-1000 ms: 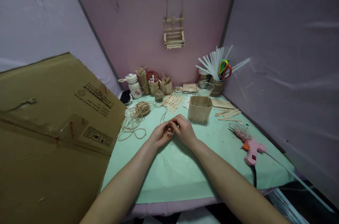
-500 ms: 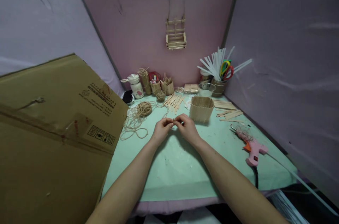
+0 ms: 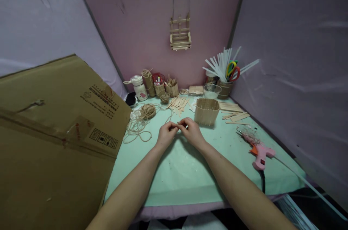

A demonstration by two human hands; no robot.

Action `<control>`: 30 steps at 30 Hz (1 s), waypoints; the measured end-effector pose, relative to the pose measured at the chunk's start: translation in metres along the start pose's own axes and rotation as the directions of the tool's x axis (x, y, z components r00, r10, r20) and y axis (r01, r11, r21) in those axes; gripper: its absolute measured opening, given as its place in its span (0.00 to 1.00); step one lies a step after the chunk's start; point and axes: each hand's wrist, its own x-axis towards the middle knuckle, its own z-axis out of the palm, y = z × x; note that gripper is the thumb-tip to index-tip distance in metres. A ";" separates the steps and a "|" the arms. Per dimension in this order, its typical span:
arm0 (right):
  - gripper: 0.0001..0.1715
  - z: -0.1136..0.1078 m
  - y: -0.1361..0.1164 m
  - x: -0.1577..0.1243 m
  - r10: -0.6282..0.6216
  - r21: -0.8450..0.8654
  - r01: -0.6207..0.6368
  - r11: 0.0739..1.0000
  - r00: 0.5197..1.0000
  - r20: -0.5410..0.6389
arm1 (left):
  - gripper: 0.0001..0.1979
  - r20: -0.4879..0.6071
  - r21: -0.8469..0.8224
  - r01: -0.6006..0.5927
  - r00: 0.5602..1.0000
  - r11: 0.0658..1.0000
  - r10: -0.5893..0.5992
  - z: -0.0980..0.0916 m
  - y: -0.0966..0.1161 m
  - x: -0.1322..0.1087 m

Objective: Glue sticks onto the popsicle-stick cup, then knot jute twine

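My left hand [image 3: 166, 134] and my right hand [image 3: 191, 131] meet over the middle of the green-covered table [image 3: 185, 172]. Both are closed in a pinch, fingertips together, on something too small to make out. Just beyond my right hand stands an open box of wooden craft sticks [image 3: 206, 113]. Loose craft sticks [image 3: 179, 104] lie behind my hands. To the left of my left hand is a ball of twine [image 3: 148, 111] with loose strands spread around it.
A pink glue gun [image 3: 261, 155] with a cord lies at the right. A large cardboard box [image 3: 59, 143] fills the left side. Along the back stand a white bottle [image 3: 140, 88], stick cups, a clear plastic cup [image 3: 212, 91] and a holder [image 3: 225, 90] with glue sticks and scissors.
My fingertips have shifted very slightly at the pinch, and the camera view has moved a little. Nothing on the table has moved.
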 end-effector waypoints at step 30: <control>0.13 -0.001 0.012 0.007 0.262 0.337 -0.288 0.897 0.957 0.120 | 0.09 -0.035 -0.099 0.101 0.994 0.990 -0.105 0.004 -0.004 -0.001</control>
